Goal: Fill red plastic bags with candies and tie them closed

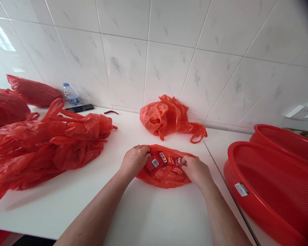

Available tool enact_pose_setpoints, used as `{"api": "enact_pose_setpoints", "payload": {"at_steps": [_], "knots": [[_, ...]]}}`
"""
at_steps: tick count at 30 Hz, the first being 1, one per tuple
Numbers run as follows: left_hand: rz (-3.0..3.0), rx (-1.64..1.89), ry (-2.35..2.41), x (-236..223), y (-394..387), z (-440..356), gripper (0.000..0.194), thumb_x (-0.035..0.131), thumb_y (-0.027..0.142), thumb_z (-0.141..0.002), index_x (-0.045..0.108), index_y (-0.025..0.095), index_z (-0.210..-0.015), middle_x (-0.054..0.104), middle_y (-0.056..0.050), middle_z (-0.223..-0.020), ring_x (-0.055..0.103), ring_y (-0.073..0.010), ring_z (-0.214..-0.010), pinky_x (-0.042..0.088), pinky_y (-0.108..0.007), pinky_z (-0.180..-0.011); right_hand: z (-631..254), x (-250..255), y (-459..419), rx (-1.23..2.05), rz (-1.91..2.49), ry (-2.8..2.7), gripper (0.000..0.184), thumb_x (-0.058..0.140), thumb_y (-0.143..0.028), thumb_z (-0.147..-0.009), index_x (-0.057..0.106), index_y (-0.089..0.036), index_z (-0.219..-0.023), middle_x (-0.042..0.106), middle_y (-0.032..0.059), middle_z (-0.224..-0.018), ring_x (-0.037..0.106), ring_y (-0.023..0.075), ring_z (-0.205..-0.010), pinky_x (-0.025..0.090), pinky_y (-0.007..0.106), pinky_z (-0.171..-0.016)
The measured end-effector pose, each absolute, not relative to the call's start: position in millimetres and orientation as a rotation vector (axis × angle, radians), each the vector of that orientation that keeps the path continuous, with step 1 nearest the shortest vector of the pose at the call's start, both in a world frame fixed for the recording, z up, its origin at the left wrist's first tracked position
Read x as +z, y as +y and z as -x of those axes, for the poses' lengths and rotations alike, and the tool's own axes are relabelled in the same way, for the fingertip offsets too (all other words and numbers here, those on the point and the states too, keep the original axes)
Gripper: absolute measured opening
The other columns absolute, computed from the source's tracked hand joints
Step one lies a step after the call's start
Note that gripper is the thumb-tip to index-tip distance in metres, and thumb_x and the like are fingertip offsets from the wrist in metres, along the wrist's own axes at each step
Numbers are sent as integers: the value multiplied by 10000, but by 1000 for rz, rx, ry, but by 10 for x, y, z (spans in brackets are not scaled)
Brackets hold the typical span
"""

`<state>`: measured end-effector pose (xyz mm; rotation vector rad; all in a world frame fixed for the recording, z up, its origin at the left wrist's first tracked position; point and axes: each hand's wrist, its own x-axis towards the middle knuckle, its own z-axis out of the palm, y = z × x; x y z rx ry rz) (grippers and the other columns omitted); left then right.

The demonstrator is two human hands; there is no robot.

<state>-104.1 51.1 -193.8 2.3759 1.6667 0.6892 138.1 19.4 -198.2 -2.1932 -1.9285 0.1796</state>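
A red plastic bag (166,181) lies on the white table in front of me, its mouth spread wide. Inside it show several small red packets (154,163) with printed labels, one bearing a barcode. The bag's left rim is gripped by my left hand (136,157), fingers curled over the edge beside the packets. On the other side my right hand (195,167) is closed at the right rim, its fingertips by a printed packet (175,161). Whether the right fingers also pinch that packet is hidden.
Crumpled red bags (169,116) lie by the tiled wall, with a larger heap (56,140) at left. Behind that heap are a water bottle (70,94), a black phone (80,108) and a red strip (111,112). Red plastic baskets (237,171) stand at right.
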Motion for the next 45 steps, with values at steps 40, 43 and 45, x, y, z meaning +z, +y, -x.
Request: {"api": "enact_pose_setpoints", "payload": {"at_steps": [40, 43, 45], "knots": [[-2554, 907, 1508, -1980, 501, 1029, 235, 460, 150, -856, 637, 215, -997, 670, -43, -896, 566, -204, -850, 457, -305, -729, -1277, -1927, 174, 294, 1888, -1911, 97, 510, -303, -788, 561, -247, -728, 643, -33, -781, 576, 145, -683, 385, 268, -592], [-2618, 972, 1377, -1993, 475, 972, 232, 443, 146, -873, 650, 206, -960, 673, -42, -873, 575, -193, -833, 452, -311, -763, -1287, -1960, 177, 422, 1960, -1965, 108, 586, -337, -722, 568, -235, -690, 649, -28, -761, 575, 143, -655, 359, 256, -545], [-2696, 1021, 1229, -2024, 458, 918, 244, 434, 139, -881, 652, 199, -972, 682, -46, -875, 584, -188, -832, 446, -312, -777, -1264, -1986, 183, 470, 1955, -1998, 125, 592, -322, -707, 552, -220, -647, 645, -18, -731, 571, 142, -640, 347, 254, -523]]}}
